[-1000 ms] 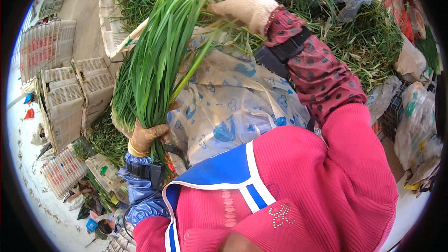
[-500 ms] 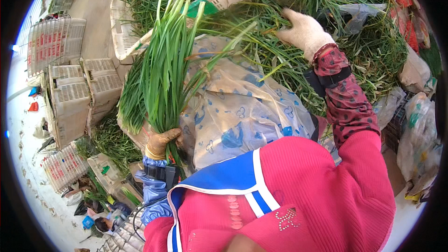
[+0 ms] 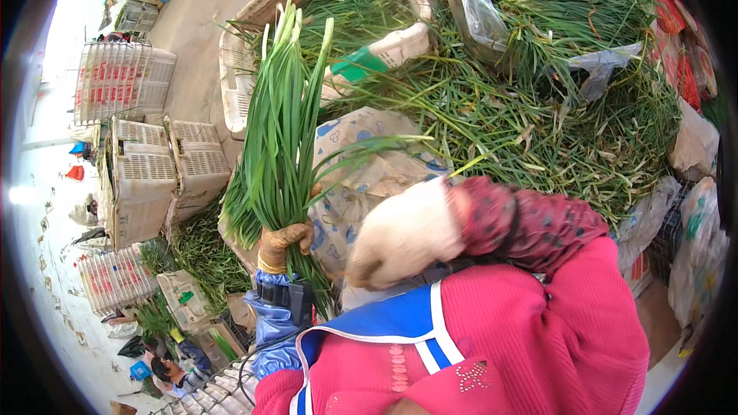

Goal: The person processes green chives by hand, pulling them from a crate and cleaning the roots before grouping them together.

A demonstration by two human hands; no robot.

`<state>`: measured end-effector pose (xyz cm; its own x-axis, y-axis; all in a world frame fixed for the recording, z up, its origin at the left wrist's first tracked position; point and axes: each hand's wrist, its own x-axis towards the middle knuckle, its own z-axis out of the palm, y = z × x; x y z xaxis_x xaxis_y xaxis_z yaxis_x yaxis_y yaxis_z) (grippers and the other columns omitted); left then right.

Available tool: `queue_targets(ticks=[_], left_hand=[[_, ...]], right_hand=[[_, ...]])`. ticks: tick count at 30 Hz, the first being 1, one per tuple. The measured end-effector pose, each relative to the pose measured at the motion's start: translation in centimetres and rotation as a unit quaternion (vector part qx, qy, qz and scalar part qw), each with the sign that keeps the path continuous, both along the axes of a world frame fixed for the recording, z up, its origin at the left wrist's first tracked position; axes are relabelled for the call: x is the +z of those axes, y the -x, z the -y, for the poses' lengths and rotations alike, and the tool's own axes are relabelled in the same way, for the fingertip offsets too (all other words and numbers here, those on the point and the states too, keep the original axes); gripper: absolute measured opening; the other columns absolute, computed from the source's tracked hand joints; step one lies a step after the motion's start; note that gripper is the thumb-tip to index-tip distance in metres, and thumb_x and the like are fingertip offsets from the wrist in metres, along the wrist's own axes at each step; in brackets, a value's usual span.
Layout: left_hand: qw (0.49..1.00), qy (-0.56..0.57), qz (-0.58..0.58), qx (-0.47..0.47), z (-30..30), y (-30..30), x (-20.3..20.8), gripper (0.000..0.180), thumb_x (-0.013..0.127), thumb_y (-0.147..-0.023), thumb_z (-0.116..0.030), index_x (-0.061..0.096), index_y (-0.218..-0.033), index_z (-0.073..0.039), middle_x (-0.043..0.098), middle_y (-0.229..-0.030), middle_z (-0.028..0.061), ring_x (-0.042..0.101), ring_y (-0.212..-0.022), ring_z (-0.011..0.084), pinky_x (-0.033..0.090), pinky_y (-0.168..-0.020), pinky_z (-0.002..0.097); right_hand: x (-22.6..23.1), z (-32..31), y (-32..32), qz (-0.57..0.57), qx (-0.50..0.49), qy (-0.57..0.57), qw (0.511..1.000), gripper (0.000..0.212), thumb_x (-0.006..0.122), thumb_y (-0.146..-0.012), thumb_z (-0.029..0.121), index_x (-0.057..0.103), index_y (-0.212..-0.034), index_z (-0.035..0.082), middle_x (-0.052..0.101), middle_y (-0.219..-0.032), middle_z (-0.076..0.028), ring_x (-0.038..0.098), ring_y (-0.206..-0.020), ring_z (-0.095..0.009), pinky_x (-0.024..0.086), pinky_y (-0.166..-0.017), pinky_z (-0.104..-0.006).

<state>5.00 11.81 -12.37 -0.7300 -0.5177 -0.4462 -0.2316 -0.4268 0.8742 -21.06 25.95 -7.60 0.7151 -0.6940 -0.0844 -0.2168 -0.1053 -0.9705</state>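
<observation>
A tall bunch of garlic chives (image 3: pixel 288 123) stands upright on the left, pale cut ends on top, its leaves hanging out below the fist. My left hand (image 3: pixel 284 246), in a stained tan glove, is closed round its lower part. My right hand (image 3: pixel 403 234), in a whitish glove, hovers over my lap, to the right of the bunch and apart from it. Its fingers are smeared by motion and partly hidden. Under both hands a patterned plastic apron (image 3: pixel 346 154) covers my lap. A few loose leaves stick out rightward from the bunch.
A white crate (image 3: pixel 231 84) with chives stands ahead. Loose leaves (image 3: pixel 530 134) are heaped ahead and to the right, with a plastic bag (image 3: pixel 473 15) of chives beyond. Stacked crates (image 3: pixel 142 177) stand on the left. Plastic bags (image 3: pixel 696 238) lie at the right. Another person (image 3: pixel 173 373) is at lower left.
My right hand has come back from the leaf heap, down and left to above my lap. The left hand keeps its grip on the chives. The whole view has shifted slightly.
</observation>
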Motion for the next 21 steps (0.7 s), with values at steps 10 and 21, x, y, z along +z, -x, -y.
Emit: queue_targets(ticks=[10, 21], left_hand=[[0.994, -0.003, -0.055, -0.091, 1.8, -2.1, 0.2, 0.080, 0.080, -0.072, -0.021, 0.042, -0.135, 0.007, 0.057, -0.058, 0.0090, 0.047, -0.038, 0.0150, 0.033, -0.036, 0.0258], [0.996, -0.038, -0.006, -0.078, 1.9, -3.6, 0.5, 0.072, 0.085, -0.066, -0.017, 0.052, -0.125, 0.010, 0.064, -0.070, 0.0174, 0.049, -0.039, 0.0163, 0.037, -0.036, 0.0264]], right_hand=[[-6.3, 5.5, 11.2, -0.028, -0.542, 0.050, 0.838, 0.080, 0.076, -0.071, 0.014, 0.038, -0.140, 0.001, 0.065, -0.093, -0.013, 0.062, -0.081, -0.017, 0.052, -0.072, -0.0285], [-4.4, 8.1, 9.0, 0.144, -0.415, -0.099, 0.893, 0.048, 0.065, -0.086, 0.030, 0.057, -0.124, 0.002, 0.065, -0.086, -0.006, 0.058, -0.068, -0.010, 0.048, -0.061, -0.0256]])
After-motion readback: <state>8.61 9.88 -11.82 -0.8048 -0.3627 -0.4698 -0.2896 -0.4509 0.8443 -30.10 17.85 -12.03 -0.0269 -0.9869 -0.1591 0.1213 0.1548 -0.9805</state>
